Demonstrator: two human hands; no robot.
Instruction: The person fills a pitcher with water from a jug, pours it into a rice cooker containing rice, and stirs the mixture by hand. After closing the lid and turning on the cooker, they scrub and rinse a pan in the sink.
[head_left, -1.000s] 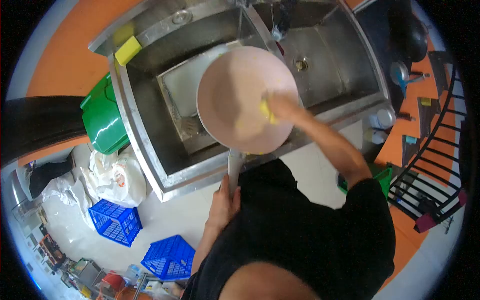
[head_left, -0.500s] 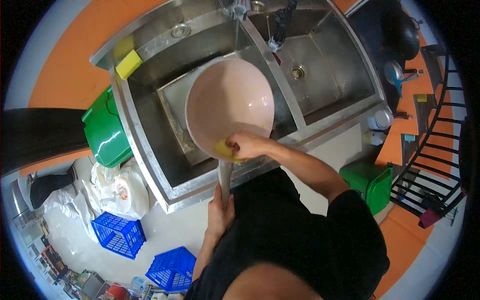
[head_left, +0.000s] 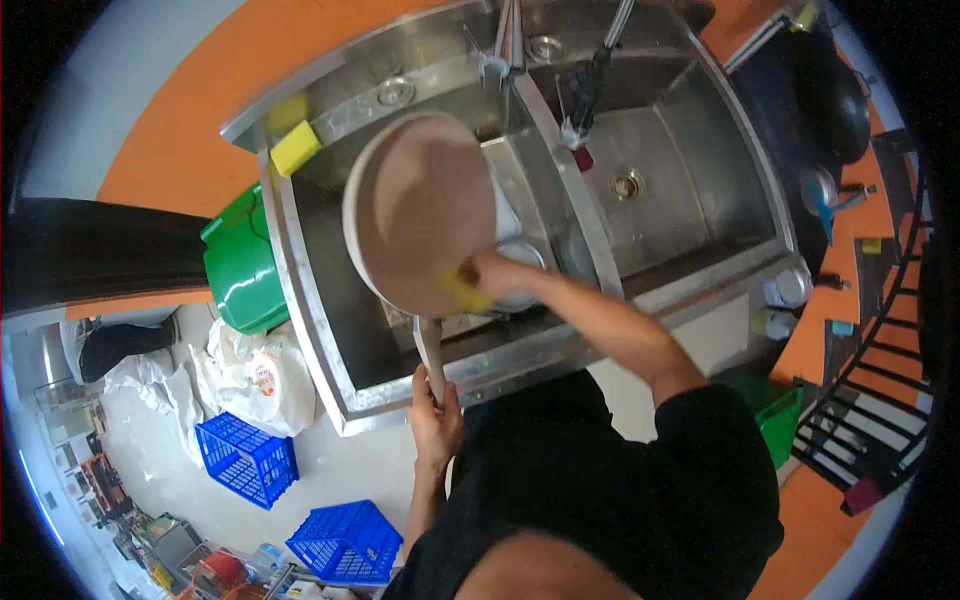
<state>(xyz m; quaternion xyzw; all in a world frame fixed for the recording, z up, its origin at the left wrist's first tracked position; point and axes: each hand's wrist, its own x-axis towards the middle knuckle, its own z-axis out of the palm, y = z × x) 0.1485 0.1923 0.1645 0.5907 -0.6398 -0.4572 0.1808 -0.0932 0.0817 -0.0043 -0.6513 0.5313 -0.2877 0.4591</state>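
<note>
A pale pink frying pan (head_left: 425, 205) hangs tilted over the left sink basin, its handle pointing toward my body. My left hand (head_left: 435, 425) is closed around the pan's handle (head_left: 430, 355) at the sink's front edge. In my right hand (head_left: 497, 277) is a yellow sponge (head_left: 462, 292), blurred by motion, against the near right part of the pan. Below the pan, a round metal-rimmed item (head_left: 522, 262) and a tray-like piece lie in the basin, partly hidden.
Another yellow sponge (head_left: 296, 149) rests on the sink's left corner. The right basin (head_left: 660, 170) has a drain, with a tap above it. Green bins (head_left: 240, 265) stand at either side of the sink. Blue crates (head_left: 248, 458) and white bags (head_left: 265, 375) are on the floor.
The pan has tilted and shifted left relative to the sink, uncovering the round item in the basin. My right hand has moved with the sponge along the pan's near edge. The view has shifted.
</note>
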